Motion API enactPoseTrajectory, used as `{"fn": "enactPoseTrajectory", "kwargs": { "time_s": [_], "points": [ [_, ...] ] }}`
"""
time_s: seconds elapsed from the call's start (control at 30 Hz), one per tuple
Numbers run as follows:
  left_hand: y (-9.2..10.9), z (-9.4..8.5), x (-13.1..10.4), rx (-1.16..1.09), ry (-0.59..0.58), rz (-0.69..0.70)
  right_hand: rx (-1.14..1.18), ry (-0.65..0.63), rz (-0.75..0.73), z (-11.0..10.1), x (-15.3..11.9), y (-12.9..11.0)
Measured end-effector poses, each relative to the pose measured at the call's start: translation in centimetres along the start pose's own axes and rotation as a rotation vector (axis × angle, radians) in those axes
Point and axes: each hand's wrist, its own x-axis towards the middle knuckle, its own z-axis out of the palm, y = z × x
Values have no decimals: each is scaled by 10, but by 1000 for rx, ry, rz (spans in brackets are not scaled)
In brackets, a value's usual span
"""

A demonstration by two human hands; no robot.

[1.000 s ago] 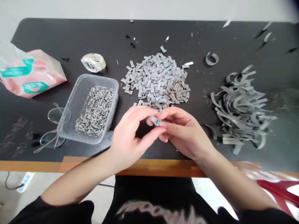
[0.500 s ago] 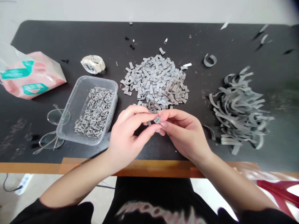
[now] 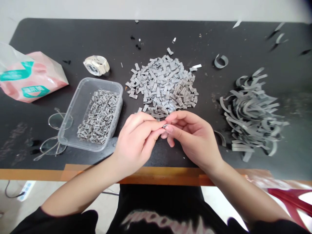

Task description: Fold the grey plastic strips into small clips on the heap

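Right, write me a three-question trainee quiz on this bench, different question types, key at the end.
1. True or false: the white watch lies beyond the clear tub, farther from the person.
2. Which lies right of the grey heap: (a) pink bag, (b) curled strips, (c) glasses?
3. Whose fingertips are at the small grey piece: one hand's or both?

Key: 1. True. 2. b. 3. Both: left hand and right hand.
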Motion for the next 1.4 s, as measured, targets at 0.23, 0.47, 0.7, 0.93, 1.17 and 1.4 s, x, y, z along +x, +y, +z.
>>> {"fn": "enactPoseTrajectory", "kwargs": {
  "time_s": [0.23, 0.47, 0.7, 0.93, 1.17, 1.4],
  "points": [
    [-1, 0, 0, 2, -31, -5, -42, 25, 0, -1, 0, -1],
    [-2, 1, 1, -187, -46, -50, -205, 96, -14, -2, -3, -2],
    [0, -1, 4, -317, -19, -121, -297, 71, -104, 0, -5, -5],
    [-4, 3, 4, -292, -45, -78, -431, 133, -165, 0, -7, -3],
    [-3, 0, 3, -300, -38, -127, -400, 85, -164, -3, -4, -6],
    [-5, -1, 5, -84, -47, -71, -574, 65, -196, -4, -5, -8]
  ]
}}
